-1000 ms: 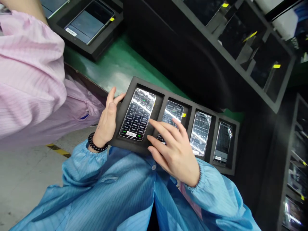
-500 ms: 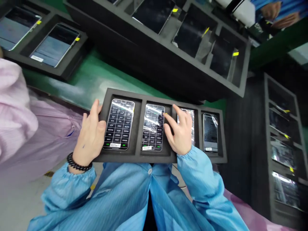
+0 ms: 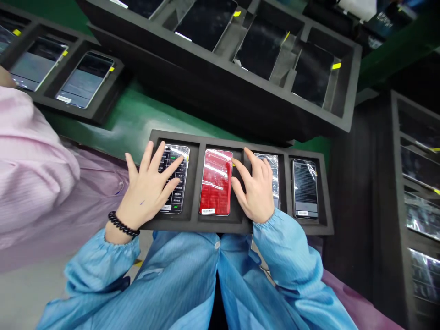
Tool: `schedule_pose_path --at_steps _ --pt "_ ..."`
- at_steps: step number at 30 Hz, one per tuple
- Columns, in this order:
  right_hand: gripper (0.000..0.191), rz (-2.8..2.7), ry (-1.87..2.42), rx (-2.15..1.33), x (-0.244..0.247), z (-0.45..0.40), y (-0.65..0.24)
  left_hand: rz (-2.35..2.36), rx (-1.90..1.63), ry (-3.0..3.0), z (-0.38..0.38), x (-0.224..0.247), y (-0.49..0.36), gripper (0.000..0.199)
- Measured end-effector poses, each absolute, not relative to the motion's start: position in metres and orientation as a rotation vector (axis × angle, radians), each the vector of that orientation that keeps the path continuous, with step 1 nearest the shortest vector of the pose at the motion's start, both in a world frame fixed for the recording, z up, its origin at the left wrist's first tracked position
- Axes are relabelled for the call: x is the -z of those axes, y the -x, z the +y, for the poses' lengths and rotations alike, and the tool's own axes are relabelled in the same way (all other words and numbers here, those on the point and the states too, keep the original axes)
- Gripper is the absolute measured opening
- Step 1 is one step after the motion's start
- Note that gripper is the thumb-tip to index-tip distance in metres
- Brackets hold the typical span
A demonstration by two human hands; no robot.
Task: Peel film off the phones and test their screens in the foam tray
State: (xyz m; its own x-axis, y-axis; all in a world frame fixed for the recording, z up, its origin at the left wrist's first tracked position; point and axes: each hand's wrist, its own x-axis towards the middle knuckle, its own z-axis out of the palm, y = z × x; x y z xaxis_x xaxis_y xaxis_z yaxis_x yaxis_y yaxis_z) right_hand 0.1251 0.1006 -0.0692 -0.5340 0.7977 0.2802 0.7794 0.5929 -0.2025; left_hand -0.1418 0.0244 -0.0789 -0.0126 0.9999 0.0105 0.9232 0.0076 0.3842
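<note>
A black foam tray (image 3: 194,183) lies across my lap, with phones set in its compartments. Over the leftmost phone (image 3: 178,188), which shows a grid of dark buttons, my left hand (image 3: 146,190) spreads its fingers and covers part of the screen. The second phone (image 3: 215,183) has a fully red screen and a white label at its lower edge. At that phone's right edge is my right hand (image 3: 254,185), fingers bent and apart, holding nothing. It partly hides the third phone (image 3: 275,176). The rightmost phone (image 3: 305,188) shows lines of small text.
Beyond the tray, stacked black foam trays (image 3: 220,68) hold more phones with yellow tabs. Another tray (image 3: 99,110) sits on the green table (image 3: 144,114) at left. More trays (image 3: 400,183) stand at right. A person in a pink sleeve (image 3: 30,160) is close on the left.
The second phone's screen has turned from a button grid to solid red. My left hand has moved right from the tray's edge over the first phone, fingers spreading. My right hand stays nearly still.
</note>
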Motion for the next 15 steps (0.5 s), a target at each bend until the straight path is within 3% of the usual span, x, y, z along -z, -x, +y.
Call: schedule_pose_path --at_steps 8,15 --pt "0.034 -2.325 1.146 -0.156 0.046 0.079 -0.139 2.096 -0.93 -1.907 -0.015 0.071 0.148 0.062" --pt "0.026 -2.372 0.885 -0.362 0.059 0.032 -0.139 2.254 -1.209 -1.962 -0.076 0.096 0.156 0.052"
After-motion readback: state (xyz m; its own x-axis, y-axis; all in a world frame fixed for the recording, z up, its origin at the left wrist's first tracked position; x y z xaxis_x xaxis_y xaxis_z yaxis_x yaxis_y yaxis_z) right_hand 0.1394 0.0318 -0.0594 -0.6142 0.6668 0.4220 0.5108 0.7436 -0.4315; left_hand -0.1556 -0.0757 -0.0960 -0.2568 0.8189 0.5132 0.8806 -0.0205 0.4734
